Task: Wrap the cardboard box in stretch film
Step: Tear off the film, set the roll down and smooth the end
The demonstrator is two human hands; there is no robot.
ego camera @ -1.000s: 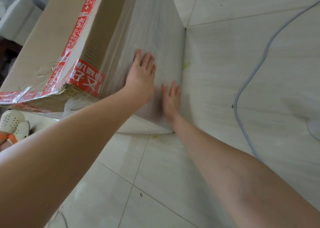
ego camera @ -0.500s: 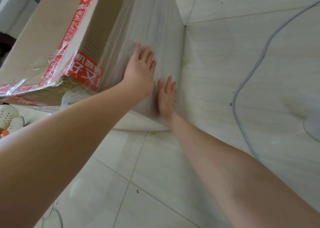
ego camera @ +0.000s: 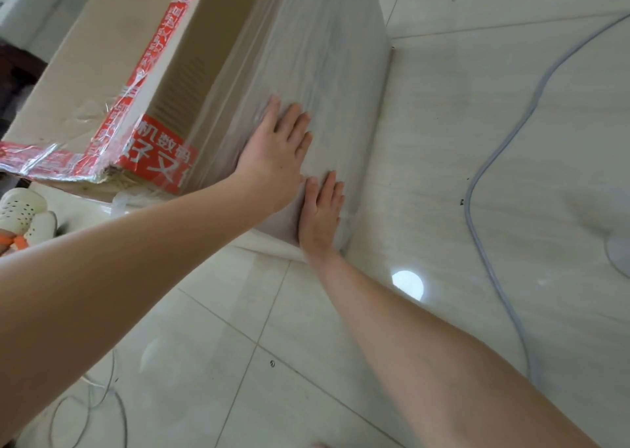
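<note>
A large cardboard box (ego camera: 99, 58) with red printed tape stands on the tiled floor at the upper left. Its near side is covered in cloudy stretch film (ego camera: 317, 55). My left hand (ego camera: 276, 154) lies flat on the film, fingers straight and pointing up. Just below and to the right, my right hand (ego camera: 320, 209) presses flat on the film near the box's lower corner. No film roll is in view.
A grey cable (ego camera: 491, 181) snakes over the floor on the right, beside a white round base (ego camera: 618, 253) at the right edge. White perforated shoes (ego camera: 24, 209) sit at the left under the box corner. A thin wire (ego camera: 92, 400) loops at the lower left.
Both hands stay flat on the film and have shifted slightly along the box's side. The right hand now sits closer under the left.
</note>
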